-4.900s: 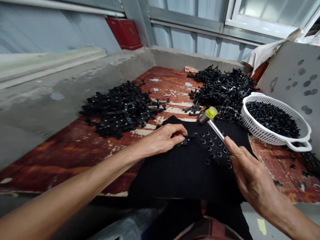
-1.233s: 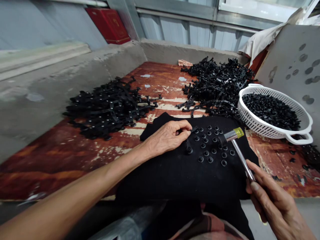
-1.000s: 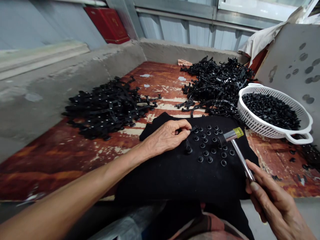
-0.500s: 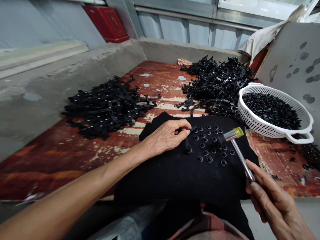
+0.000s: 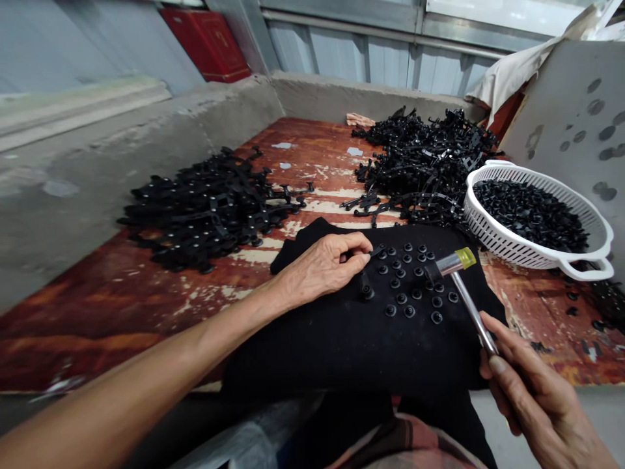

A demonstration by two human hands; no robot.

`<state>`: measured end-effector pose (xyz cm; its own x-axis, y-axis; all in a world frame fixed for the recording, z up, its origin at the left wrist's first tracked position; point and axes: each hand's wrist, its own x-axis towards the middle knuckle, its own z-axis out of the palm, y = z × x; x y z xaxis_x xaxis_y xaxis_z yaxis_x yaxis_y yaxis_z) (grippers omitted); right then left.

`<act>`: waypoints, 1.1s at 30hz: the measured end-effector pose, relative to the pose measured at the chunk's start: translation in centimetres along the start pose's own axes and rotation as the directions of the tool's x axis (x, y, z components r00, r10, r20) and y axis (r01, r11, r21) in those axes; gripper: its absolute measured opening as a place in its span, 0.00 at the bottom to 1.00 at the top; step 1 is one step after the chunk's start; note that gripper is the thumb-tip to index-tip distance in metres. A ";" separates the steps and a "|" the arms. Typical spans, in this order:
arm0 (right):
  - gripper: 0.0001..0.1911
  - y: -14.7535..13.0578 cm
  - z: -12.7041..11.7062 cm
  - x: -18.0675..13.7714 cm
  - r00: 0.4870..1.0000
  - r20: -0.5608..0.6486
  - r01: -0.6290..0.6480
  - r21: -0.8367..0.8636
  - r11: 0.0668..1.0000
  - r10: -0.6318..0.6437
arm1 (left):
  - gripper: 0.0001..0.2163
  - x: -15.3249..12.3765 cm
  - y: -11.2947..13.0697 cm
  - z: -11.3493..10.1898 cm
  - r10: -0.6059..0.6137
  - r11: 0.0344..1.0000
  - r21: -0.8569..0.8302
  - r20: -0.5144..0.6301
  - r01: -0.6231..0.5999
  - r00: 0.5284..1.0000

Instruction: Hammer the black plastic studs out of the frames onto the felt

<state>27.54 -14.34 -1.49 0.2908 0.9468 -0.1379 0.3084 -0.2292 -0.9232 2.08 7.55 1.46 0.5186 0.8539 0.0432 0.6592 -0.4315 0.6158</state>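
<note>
My left hand (image 5: 325, 265) rests on a black cloth (image 5: 351, 339) and pinches a small black plastic strip (image 5: 366, 277) whose round end lies on the cloth. Several small black caps (image 5: 410, 286) stand in rows just right of that strip. A small hammer (image 5: 461, 290) with a metal shaft and a yellow-tipped head is gripped in my right hand (image 5: 532, 397) at the lower right. Its head lies on the cloth among the caps.
A heap of black strips (image 5: 209, 208) lies on the worn red board to the left. Another heap (image 5: 424, 163) sits at the back. A white slotted basket (image 5: 566, 264) of black caps stands at the right. Concrete ledges border the board.
Since 4.9 s ago my right hand has slid down the shaft and the hammer head has come down onto the cloth. In the last second nothing has visibly moved.
</note>
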 end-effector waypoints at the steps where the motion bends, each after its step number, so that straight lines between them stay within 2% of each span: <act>1: 0.24 0.2 -0.2 0.1 1.000 0.021 0.008 -0.005 1.000 -0.008 | 0.14 0.0 0.0 0.0 -0.003 1.000 0.001 0.001 0.003 1.000; 4: 0.24 0.3 -0.4 0.2 0.997 0.067 0.025 -0.014 1.000 -0.024 | 0.14 0.0 0.1 0.0 -0.002 1.000 -0.001 0.004 0.002 1.000; 10: 0.25 0.5 -0.1 0.0 1.000 0.007 0.028 -0.043 0.999 -0.027 | 0.13 -0.1 0.1 0.1 0.003 1.000 0.002 -0.006 -0.003 1.000; 14: 0.25 0.5 -0.3 0.4 0.994 0.080 0.087 -0.096 0.992 -0.079 | 0.14 -0.1 0.2 0.2 -0.001 1.000 0.026 -0.003 0.001 1.000; 16: 0.24 -0.3 -0.3 0.9 0.985 0.091 0.162 -0.173 0.972 -0.148 | 0.14 0.0 0.5 0.1 -0.001 0.999 0.053 -0.007 0.001 1.000; 18: 0.24 -1.6 -0.1 1.7 0.954 0.139 0.294 -0.271 0.916 -0.265 | 0.14 0.0 0.9 0.0 0.006 0.995 0.102 -0.019 -0.004 1.000; 21: 0.26 -3.9 0.4 3.1 0.874 0.186 0.486 -0.365 0.794 -0.449 | 0.14 0.0 1.2 -0.1 0.037 0.980 0.198 -0.038 -0.029 0.999; 24: 0.31 -5.3 1.1 4.4 0.800 0.215 0.594 -0.415 0.689 -0.560 | 0.15 0.0 1.1 -0.2 0.030 0.981 0.191 -0.031 -0.024 0.999; 27: 0.32 -5.7 2.1 5.7 0.777 0.256 0.606 -0.550 0.574 -0.575 | 0.14 0.0 0.9 -0.1 0.014 0.989 0.147 -0.033 -0.009 0.999; 31: 0.31 -5.9 3.2 6.9 0.799 0.348 0.554 -0.742 0.377 -0.490 | 0.13 0.0 0.8 0.1 0.012 0.992 0.125 -0.030 -0.008 0.999; 33: 0.31 -6.0 3.2 6.9 0.792 0.359 0.566 -0.737 0.370 -0.494 | 0.13 -0.1 0.8 0.1 -0.001 0.994 0.109 -0.030 0.005 1.000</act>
<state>24.78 -5.71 1.91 -0.2477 0.9439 0.2183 0.9461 0.2842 -0.1553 2.61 7.11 1.84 0.5011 0.8629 0.0660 0.7172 -0.4567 0.5263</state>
